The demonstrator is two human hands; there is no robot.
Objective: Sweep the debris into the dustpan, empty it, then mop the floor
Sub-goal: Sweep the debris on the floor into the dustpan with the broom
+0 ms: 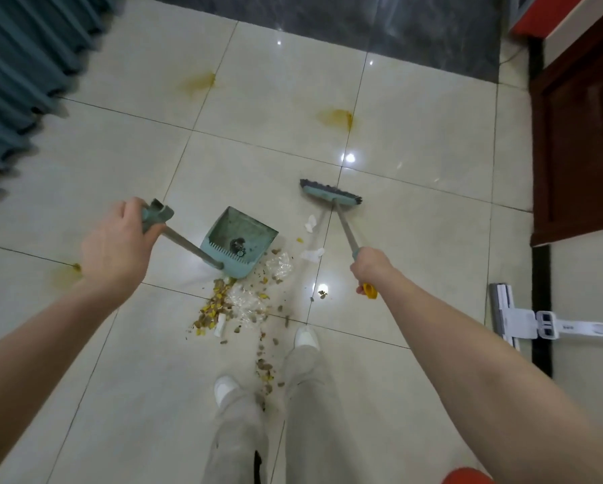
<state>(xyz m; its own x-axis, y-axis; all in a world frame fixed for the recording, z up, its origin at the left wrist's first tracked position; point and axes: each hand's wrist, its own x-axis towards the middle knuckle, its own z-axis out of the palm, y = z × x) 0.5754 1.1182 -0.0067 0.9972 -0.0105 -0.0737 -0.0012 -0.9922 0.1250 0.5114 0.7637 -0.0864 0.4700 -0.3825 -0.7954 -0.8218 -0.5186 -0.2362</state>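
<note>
My left hand (118, 246) grips the teal handle of the long-handled dustpan (239, 241), which stands on the tiled floor with a little dark dirt inside. My right hand (371, 269) grips the broom's handle near its yellow end. The broom head (329, 194) is beyond and to the right of the pan. A pile of brown and yellow debris (219, 307) with crumpled clear plastic (279, 265) lies just in front of the pan, trailing back between my white shoes. White paper scraps (310, 223) lie beside the broom handle.
Yellow-brown stains (336, 117) mark the floor ahead and at the left. A white flat mop (516, 319) lies on the floor at the right. Teal curtains (20, 75) hang at the left. A dark wooden cabinet (579, 151) stands at the right.
</note>
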